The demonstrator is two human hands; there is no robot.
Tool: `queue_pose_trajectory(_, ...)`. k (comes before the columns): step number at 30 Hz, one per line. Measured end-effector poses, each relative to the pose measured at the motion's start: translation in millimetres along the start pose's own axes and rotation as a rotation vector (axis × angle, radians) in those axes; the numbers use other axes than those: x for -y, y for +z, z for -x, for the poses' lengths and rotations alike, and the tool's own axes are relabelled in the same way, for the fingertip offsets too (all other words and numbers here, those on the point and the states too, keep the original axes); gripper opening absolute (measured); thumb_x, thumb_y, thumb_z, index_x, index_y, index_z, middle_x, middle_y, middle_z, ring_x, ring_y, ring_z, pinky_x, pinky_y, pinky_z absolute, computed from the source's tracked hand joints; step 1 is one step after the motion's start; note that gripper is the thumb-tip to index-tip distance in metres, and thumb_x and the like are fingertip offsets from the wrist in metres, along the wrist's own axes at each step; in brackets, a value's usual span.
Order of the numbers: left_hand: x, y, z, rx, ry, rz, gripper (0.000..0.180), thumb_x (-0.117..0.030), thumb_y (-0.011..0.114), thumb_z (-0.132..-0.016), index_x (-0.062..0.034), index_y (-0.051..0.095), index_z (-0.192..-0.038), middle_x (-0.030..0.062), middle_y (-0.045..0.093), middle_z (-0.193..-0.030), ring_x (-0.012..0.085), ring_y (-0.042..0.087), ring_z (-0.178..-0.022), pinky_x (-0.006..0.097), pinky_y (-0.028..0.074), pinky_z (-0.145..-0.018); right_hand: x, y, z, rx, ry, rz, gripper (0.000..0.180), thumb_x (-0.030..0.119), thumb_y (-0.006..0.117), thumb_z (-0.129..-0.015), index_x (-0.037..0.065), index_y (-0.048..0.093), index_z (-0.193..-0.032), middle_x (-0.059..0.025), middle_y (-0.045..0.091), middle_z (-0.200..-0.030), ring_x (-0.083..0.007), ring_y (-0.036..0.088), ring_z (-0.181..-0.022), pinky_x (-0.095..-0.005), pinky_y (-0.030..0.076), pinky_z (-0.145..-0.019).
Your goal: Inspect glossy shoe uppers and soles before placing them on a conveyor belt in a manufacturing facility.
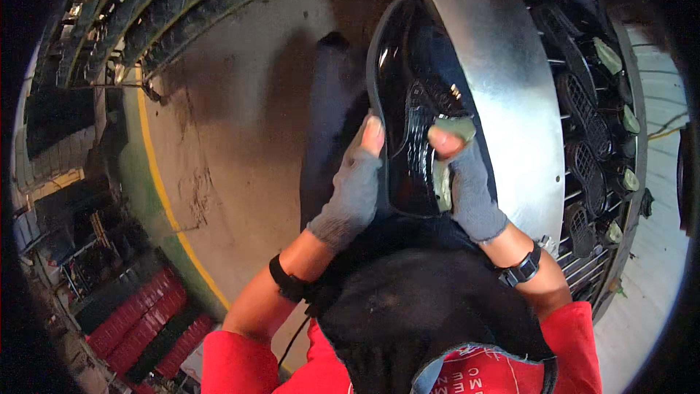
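Beside the curved metal panel (503,95), the person is holding a glossy black shoe (408,102) over the lap. The left hand (355,190) is gripping its edge; the right hand (467,182) is pinching a greenish pad (456,128) against it.

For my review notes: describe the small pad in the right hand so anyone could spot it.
Start at the curved sheet-metal panel. Left of it, both gloved hands hold a glossy black part. The right hand presses a grey-green pad onto it, dull against the shiny black.
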State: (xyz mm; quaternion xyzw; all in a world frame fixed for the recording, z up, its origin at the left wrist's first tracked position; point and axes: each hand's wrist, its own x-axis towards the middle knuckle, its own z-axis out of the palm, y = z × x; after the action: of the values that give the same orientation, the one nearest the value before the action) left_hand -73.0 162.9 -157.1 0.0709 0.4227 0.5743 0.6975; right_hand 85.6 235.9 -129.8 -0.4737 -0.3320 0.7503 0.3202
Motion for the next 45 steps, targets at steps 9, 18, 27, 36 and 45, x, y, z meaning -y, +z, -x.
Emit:
queue_pose_trajectory(9, -23, 49, 1, 0.207, -0.025, 0.094, 0.068, -0.054, 0.036, -0.113, -0.0013, 0.046, -0.155, 0.0093, 0.055, -0.152, 0.0211, 0.052, -0.137, 0.039, 0.035, -0.123, 59, 0, 18, -0.028, -0.023, 0.224, 0.021, 0.028, 0.068, -0.102, 0.01, 0.067, -0.091, 0.0047, 0.057, -0.065, -0.0071, 0.05, -0.053, -0.0259, 0.039, -0.049)
queue_pose_trajectory(18, -9, 20, 12, 0.219, 0.109, -0.609, 0.068, -0.058, 0.036, -0.112, -0.0007, 0.055, -0.144, 0.0137, 0.066, -0.117, 0.0211, 0.067, -0.098, 0.035, 0.057, -0.084, 54, -296, 219, -0.621, -0.55, -0.044, 0.019, 0.028, 0.066, -0.097, 0.009, 0.068, -0.098, 0.0004, 0.06, -0.078, -0.0148, 0.056, -0.061, -0.0257, 0.049, -0.059)
queue_pose_trajectory(27, 3, 18, 13, 0.177, 0.135, -0.641, 0.059, -0.046, 0.049, -0.111, 0.0051, 0.055, -0.14, 0.0139, 0.064, -0.114, 0.0199, 0.065, -0.099, 0.034, 0.055, -0.087, -8, -527, 459, -1.356, -0.035, 0.192, 0.033, 0.035, 0.079, -0.086, 0.01, 0.07, -0.106, -0.0051, 0.064, -0.089, -0.0215, 0.063, -0.083, -0.0376, 0.051, -0.072)
queue_pose_trajectory(36, 0, 22, 5, 0.123, 0.12, -0.656, 0.051, -0.043, 0.05, -0.111, 0.0017, 0.058, -0.136, 0.0123, 0.066, -0.11, 0.0218, 0.068, -0.096, 0.036, 0.058, -0.085, 12, -417, 295, -0.648, -0.405, 1.534, 0.084, 0.032, 0.093, -0.064, 0.01, 0.058, -0.137, -0.0208, 0.06, -0.132, -0.0412, 0.057, -0.126, -0.0493, 0.046, -0.109)
queue_pose_trajectory(45, 29, 104, 35, 0.451, -0.228, -0.517, 0.068, -0.048, 0.059, -0.107, 0.004, 0.048, -0.15, 0.0216, 0.067, -0.124, 0.029, 0.069, -0.112, 0.038, 0.058, -0.094, 82, -235, 225, 0.06, -0.721, 1.643, 0.087, 0.041, 0.088, -0.075, 0.014, 0.054, -0.15, -0.0184, 0.055, -0.144, -0.0387, 0.051, -0.137, -0.0512, 0.041, -0.114)
